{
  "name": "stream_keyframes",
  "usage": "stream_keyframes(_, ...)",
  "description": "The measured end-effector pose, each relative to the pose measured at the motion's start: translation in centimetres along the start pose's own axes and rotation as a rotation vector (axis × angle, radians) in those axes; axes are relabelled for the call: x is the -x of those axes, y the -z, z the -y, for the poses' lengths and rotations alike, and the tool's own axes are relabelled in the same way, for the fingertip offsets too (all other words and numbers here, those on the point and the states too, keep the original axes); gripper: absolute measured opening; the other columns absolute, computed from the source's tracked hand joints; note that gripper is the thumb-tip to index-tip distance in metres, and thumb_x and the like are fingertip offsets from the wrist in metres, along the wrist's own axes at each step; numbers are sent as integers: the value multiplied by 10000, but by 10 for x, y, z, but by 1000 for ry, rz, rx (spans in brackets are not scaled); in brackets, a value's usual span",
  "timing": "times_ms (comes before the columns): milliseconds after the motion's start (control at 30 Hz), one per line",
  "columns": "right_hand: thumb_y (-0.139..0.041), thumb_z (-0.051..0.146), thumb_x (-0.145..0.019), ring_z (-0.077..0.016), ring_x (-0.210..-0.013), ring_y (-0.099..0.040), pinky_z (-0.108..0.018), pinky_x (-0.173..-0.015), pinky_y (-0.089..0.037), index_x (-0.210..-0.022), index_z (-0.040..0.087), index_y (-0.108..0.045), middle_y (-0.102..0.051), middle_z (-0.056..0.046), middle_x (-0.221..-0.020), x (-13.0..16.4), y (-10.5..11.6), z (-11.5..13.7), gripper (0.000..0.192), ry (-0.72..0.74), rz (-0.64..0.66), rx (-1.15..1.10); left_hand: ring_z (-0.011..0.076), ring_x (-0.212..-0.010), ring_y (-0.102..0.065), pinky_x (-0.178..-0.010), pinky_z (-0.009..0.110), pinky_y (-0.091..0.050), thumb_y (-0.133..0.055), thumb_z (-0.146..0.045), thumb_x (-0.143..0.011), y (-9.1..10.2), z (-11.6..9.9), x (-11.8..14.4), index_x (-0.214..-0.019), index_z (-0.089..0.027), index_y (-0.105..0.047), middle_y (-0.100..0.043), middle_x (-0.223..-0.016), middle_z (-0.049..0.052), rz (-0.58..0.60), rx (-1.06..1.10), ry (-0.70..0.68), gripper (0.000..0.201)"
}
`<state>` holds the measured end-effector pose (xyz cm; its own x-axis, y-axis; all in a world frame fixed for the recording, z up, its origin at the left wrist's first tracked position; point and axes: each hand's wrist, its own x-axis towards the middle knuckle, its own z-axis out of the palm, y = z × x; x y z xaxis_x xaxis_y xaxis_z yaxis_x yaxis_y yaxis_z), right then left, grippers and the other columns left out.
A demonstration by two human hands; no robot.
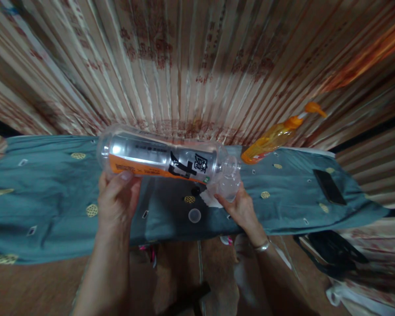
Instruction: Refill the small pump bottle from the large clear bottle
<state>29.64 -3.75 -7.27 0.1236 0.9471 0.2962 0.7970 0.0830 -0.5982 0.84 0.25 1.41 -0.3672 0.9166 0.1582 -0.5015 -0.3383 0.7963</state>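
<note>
My left hand is closed around the base end of a large clear plastic bottle with a silver and orange label. The bottle lies nearly level above the cloth, its neck pointing right. At the bottle's mouth, my right hand grips a small clear plastic container, thumb toward the near side. Whether mouth and container touch, I cannot tell. Below them a whitish sheet lies beside a small black cap. Nearer to me is a round translucent lid.
A teal patterned cloth covers the narrow table. An orange pump bottle stands at the back right, and a dark phone lies at the right end. Pleated curtains hang behind. A black bag is below right.
</note>
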Motion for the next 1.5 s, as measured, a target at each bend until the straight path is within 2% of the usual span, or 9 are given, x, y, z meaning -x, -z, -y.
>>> stream_keyframes(400,-608,714,-810,-371,-1094,-699,-535,-893,-583,-1423,92,-450,-700,-240,-1221,1,-3,-5,888,10,-6,-8,251,-953,-699,-986,441,-539,-819,-203,-564,-4,1,-1,-932,-249,-774,-761,-853,9,23,40,-28,374)
stream_keyframes(633,-591,715,-822,-374,-1102,-695,-522,-899,-581,-1430,78,-441,-704,-246,-1207,0,-1,-3,894,11,-5,2,240,-904,-696,-1008,450,-542,-821,-210,-558,-6,-1,0,-828,-270,-772,-769,-855,-12,15,30,-27,280)
stream_keyframes(833,-619,694,-819,-372,-1100,-699,-522,-883,-591,-1433,122,-444,-714,-216,-1209,1,-2,-4,857,22,-12,3,247,-951,-687,-1032,443,-517,-823,-207,-564,-4,0,0,-847,-259,-776,-760,-854,5,29,42,-37,291)
stream_keyframes(1000,-610,708,-813,-384,-1111,-692,-543,-895,-581,-1427,87,-446,-703,-239,-1218,1,-3,-6,888,16,-11,5,231,-931,-687,-1028,421,-518,-828,-216,-571,-5,1,-1,-863,-246,-776,-760,-876,3,38,45,-52,298)
stream_keyframes(1267,-614,688,-826,-366,-1139,-685,-531,-910,-581,-1444,128,-430,-695,-217,-1255,1,-2,-5,854,34,-14,10,224,-925,-684,-990,420,-538,-845,-197,-548,-5,-1,-1,-1083,-323,-730,-762,-907,-20,39,63,-39,562)
stream_keyframes(1500,-620,670,-832,-363,-1096,-699,-525,-890,-586,-1438,124,-432,-703,-219,-1224,1,-2,-4,837,28,-11,15,222,-958,-677,-985,392,-520,-839,-204,-574,-3,0,-2,-1084,-311,-722,-748,-923,-16,65,62,-50,534)
